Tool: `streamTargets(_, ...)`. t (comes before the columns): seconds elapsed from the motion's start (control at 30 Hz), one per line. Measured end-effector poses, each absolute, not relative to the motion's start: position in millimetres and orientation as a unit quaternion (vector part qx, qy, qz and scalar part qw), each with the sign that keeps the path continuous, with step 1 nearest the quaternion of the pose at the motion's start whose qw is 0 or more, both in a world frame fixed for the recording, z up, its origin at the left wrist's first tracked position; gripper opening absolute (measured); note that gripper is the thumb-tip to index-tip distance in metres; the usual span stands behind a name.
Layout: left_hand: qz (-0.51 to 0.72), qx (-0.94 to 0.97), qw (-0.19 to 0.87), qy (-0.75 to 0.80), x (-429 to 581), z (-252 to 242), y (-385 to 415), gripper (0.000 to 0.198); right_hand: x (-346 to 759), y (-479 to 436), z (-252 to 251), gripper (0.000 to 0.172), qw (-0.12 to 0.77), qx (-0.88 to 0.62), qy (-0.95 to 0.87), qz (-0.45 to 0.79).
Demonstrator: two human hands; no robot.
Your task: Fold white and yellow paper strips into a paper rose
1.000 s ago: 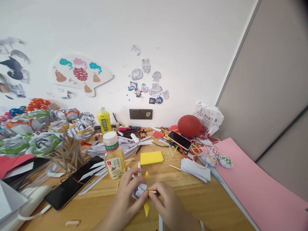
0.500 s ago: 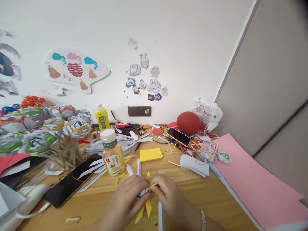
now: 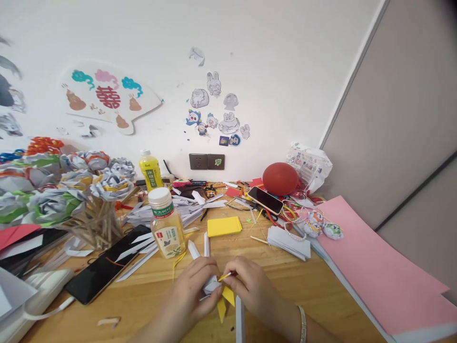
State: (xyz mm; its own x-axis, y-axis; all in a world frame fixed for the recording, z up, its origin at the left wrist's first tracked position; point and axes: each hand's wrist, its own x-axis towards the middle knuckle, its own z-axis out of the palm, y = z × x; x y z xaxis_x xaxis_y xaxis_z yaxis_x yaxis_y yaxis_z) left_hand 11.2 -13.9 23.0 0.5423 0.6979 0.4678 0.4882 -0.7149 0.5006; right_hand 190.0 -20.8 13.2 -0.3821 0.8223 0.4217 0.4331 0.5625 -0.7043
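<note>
My left hand is closed around a folded white paper piece, just above the front of the table. My right hand sits close beside it, pinching the end of a narrow yellow paper strip that comes out of the white piece. Pointed yellow paper ends hang below, between the hands. Fingers cover most of the folds. Under my right hand a long white paper strip runs toward me, and another folded white strip lies just beyond my left fingers.
Ahead are a stack of yellow paper, a tea bottle and a white paper stack. Paper flowers and a black tablet-like device are on the left. Pink sheets, a phone and a red balloon are right.
The yellow ends below my hands have swung right, and the yellow tip behind my fingers is out of sight. More of the white folded piece shows. Both hands keep their hold.
</note>
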Motion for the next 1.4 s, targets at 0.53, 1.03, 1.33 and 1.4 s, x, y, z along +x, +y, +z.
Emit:
streamTargets(0.53, 0.331, 0.781, 0.353, 0.394, -2.9, 28.6, -10.6, 0.030, 200.0, -9.9, 9.1, 0.012, 0.414, -0.388, -0.741, 0.359)
streamTargets(1.03, 0.309, 0.846, 0.247, 0.357, 0.8, 37.8, -10.2, 0.021, 200.9, -7.5, 9.4, 0.006, 0.422, -0.377, -0.700, 0.436)
streamTargets(1.33, 0.388, 0.817, 0.187, 0.383, 2.3, 29.1, -8.1, 0.021, 199.2, -10.2, 5.7, 0.010, 0.423, -0.391, -0.763, 0.295)
streamTargets(1.4, 0.412, 0.802, 0.183, 0.392, 3.2, 30.1, -7.8, 0.019, 199.0, -12.1, 7.2, 0.011, 0.426, -0.380, -0.788, 0.229)
